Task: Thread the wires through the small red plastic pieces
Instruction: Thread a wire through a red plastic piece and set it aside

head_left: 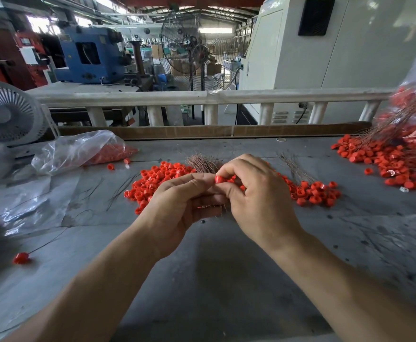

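Note:
Both hands meet over the middle of the grey table (226, 267). My left hand (177, 203) is closed around a bundle of thin coppery wires (203, 164) whose tips fan out beyond my fingers. My right hand (256, 193) pinches a small red plastic piece (218, 179) between thumb and forefinger, right at my left fingertips. Behind the hands lies a heap of loose red pieces (160, 178). To the right of it, red pieces with wires in them (313, 191) lie in a smaller heap.
A large pile of wired red pieces (384, 159) spills from a clear bag at the right. Another clear bag of red pieces (83, 149) lies at the left, beside a small white fan (7, 114). A single wired piece (21, 257) lies near the left edge. Loose wires (118, 191) lie left of the heap.

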Action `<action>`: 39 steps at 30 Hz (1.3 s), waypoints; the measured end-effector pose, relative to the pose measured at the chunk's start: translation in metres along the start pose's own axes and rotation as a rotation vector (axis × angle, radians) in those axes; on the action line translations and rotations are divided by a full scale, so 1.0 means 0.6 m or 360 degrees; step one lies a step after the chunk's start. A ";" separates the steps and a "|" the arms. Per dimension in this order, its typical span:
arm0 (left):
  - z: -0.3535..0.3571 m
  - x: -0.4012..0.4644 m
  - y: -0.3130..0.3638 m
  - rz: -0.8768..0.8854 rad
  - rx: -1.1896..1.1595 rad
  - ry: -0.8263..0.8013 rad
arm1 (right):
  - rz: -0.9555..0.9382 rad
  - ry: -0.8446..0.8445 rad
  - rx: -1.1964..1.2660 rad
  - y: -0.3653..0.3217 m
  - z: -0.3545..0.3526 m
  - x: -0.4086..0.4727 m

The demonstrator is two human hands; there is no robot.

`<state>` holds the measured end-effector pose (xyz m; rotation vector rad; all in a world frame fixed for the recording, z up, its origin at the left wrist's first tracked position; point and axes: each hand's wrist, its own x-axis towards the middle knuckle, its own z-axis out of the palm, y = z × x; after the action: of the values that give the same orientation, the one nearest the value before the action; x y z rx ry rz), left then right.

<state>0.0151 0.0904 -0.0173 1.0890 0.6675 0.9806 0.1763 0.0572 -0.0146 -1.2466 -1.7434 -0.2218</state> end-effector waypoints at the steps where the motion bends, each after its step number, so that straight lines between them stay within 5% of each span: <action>1: 0.000 0.000 0.000 -0.0005 0.0006 0.0011 | -0.0008 0.0010 0.0007 0.000 0.000 0.000; 21: 0.003 -0.003 0.007 0.0033 0.0051 0.0087 | -0.0193 -0.0009 -0.0085 -0.004 -0.011 0.003; 39: -0.004 -0.005 0.008 0.0129 0.0038 0.0209 | -0.0075 -0.0186 0.0378 0.001 -0.002 -0.002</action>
<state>0.0103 0.0893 -0.0133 1.0862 0.7477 1.1237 0.1775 0.0564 -0.0151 -1.0645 -1.8409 0.0319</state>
